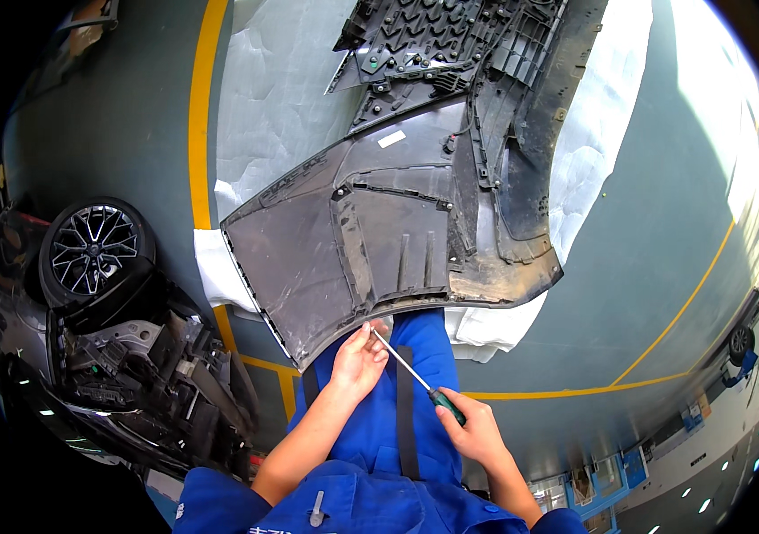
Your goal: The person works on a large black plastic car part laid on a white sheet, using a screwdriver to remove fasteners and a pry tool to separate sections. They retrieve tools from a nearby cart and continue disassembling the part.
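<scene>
A large dark plastic bumper cover (395,227) lies inner side up on white padding, its near curved edge by my legs. My left hand (357,360) is just below that edge, fingers curled and pinched at the screwdriver's tip; I cannot make out what they hold. My right hand (468,427) grips the green-and-black handle of a long screwdriver (404,363), whose shaft points up and left toward my left fingers. Black clips and strips line the cover's inner face.
At the left stands a dark car with its front parts exposed, beside an alloy wheel (95,249). White padding (282,80) runs under the part over a grey floor with yellow lines (198,125). More equipment and a vehicle are at the far right.
</scene>
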A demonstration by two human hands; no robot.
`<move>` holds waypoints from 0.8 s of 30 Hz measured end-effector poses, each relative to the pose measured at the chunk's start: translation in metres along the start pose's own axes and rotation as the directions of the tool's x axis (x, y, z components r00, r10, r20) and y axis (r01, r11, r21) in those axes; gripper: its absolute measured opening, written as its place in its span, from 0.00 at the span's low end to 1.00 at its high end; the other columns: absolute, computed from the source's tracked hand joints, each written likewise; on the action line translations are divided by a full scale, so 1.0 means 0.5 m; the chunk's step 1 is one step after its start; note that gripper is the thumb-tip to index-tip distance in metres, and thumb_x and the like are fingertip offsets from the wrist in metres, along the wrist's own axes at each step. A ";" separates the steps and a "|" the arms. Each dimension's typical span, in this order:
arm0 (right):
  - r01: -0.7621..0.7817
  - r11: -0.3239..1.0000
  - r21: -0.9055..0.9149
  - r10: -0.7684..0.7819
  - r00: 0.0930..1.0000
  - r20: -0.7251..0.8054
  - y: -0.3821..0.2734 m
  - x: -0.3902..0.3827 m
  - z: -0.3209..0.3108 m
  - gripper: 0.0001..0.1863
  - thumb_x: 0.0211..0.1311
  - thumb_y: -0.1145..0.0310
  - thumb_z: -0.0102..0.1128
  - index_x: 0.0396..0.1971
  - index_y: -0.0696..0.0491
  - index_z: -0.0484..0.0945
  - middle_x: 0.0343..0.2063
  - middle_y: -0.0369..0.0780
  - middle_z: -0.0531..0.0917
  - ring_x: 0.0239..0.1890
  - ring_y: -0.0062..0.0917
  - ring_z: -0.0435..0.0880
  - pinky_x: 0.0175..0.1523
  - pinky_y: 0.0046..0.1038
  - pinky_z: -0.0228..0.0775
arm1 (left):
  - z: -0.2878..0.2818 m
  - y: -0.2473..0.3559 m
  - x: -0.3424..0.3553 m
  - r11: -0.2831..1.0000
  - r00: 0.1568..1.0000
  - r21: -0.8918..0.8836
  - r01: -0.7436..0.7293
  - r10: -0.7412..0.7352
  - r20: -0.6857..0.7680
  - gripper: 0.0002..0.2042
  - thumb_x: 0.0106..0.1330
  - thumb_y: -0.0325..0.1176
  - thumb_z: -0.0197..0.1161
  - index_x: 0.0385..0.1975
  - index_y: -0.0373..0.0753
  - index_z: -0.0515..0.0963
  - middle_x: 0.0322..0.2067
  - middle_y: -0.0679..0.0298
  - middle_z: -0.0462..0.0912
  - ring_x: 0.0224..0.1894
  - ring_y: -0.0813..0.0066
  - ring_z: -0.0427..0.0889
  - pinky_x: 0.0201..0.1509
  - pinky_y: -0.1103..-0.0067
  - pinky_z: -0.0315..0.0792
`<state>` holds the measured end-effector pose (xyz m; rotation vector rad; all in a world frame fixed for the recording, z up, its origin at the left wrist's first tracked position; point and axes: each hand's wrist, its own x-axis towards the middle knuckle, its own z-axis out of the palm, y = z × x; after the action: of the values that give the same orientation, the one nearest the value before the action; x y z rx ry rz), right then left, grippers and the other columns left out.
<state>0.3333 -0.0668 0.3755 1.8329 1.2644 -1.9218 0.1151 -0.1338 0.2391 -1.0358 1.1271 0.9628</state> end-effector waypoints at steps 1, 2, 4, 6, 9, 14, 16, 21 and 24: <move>-0.003 1.000 -0.019 0.003 1.000 0.005 -0.004 0.002 0.002 0.20 0.65 0.65 0.64 0.53 0.60 0.80 0.38 0.53 0.86 0.41 0.43 0.88 0.48 0.33 0.77 | -0.005 -0.003 0.005 1.000 1.000 -0.027 -0.012 0.012 0.013 0.10 0.77 0.37 0.55 0.45 0.36 0.77 0.39 0.60 0.81 0.29 0.79 0.69 0.31 0.82 0.66; -0.006 0.999 -0.039 0.006 1.000 0.009 -0.009 0.004 0.001 0.20 0.65 0.65 0.64 0.53 0.60 0.80 0.38 0.53 0.86 0.41 0.44 0.88 0.47 0.34 0.77 | -0.010 -0.006 0.008 0.998 0.999 -0.054 -0.024 0.025 0.025 0.09 0.77 0.36 0.55 0.44 0.37 0.77 0.40 0.59 0.82 0.30 0.79 0.70 0.31 0.82 0.65; -0.009 0.998 -0.068 0.011 1.000 0.018 -0.015 0.008 0.001 0.20 0.65 0.65 0.64 0.52 0.60 0.80 0.38 0.53 0.86 0.41 0.45 0.87 0.47 0.35 0.77 | -0.012 -0.013 0.012 0.997 0.998 -0.049 -0.061 0.060 -0.033 0.08 0.77 0.36 0.55 0.40 0.38 0.76 0.41 0.58 0.83 0.29 0.79 0.71 0.30 0.82 0.66; -0.011 0.996 -0.087 0.014 1.000 0.027 -0.017 0.012 0.001 0.19 0.65 0.65 0.64 0.52 0.61 0.80 0.37 0.53 0.86 0.41 0.47 0.87 0.46 0.36 0.77 | -0.008 -0.020 0.012 0.993 0.991 -0.038 -0.108 0.104 -0.087 0.08 0.77 0.36 0.55 0.39 0.39 0.75 0.42 0.56 0.84 0.28 0.79 0.72 0.29 0.82 0.66; 0.018 0.994 -0.106 -0.017 1.000 0.007 -0.018 0.017 0.011 0.19 0.66 0.65 0.62 0.51 0.60 0.80 0.32 0.51 0.85 0.36 0.47 0.85 0.43 0.40 0.77 | -0.001 -0.031 0.012 0.980 0.967 0.033 -0.195 0.198 -0.164 0.07 0.77 0.35 0.55 0.40 0.38 0.74 0.42 0.53 0.85 0.28 0.80 0.73 0.29 0.82 0.68; -0.015 0.997 -0.071 0.013 1.000 -0.028 -0.023 0.034 0.036 0.19 0.65 0.65 0.62 0.51 0.60 0.80 0.36 0.54 0.85 0.39 0.48 0.86 0.45 0.37 0.78 | 0.022 -0.059 -0.003 0.885 0.891 0.324 -0.335 0.409 -0.195 0.14 0.78 0.34 0.53 0.57 0.36 0.72 0.41 0.52 0.86 0.29 0.82 0.75 0.30 0.84 0.71; -0.030 0.999 -0.044 0.028 0.999 -0.036 -0.027 0.040 0.041 0.18 0.66 0.65 0.62 0.51 0.60 0.80 0.36 0.54 0.85 0.40 0.49 0.86 0.45 0.38 0.78 | 0.013 -0.068 0.003 0.787 0.857 0.476 -0.393 0.501 -0.120 0.20 0.79 0.32 0.51 0.67 0.33 0.65 0.41 0.52 0.86 0.28 0.83 0.76 0.30 0.84 0.71; -0.056 0.998 -0.029 0.055 0.998 -0.025 -0.030 0.040 0.039 0.18 0.66 0.65 0.61 0.51 0.59 0.81 0.36 0.54 0.85 0.40 0.49 0.86 0.46 0.38 0.78 | 0.007 -0.074 0.002 0.695 0.844 0.598 -0.400 0.533 -0.054 0.22 0.79 0.31 0.50 0.69 0.30 0.61 0.40 0.50 0.86 0.28 0.82 0.76 0.31 0.84 0.71; -0.038 0.999 -0.030 0.037 0.999 -0.035 -0.018 0.040 0.043 0.18 0.66 0.65 0.61 0.51 0.59 0.80 0.36 0.54 0.85 0.40 0.50 0.86 0.45 0.38 0.78 | 0.008 -0.067 -0.002 0.667 0.853 0.640 -0.381 0.521 -0.034 0.22 0.79 0.31 0.49 0.68 0.29 0.62 0.40 0.54 0.87 0.29 0.85 0.77 0.32 0.86 0.72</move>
<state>0.3076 -0.0677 0.3587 1.8692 1.2532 -1.8492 0.1479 -0.1380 0.2455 -0.3112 1.7946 0.7726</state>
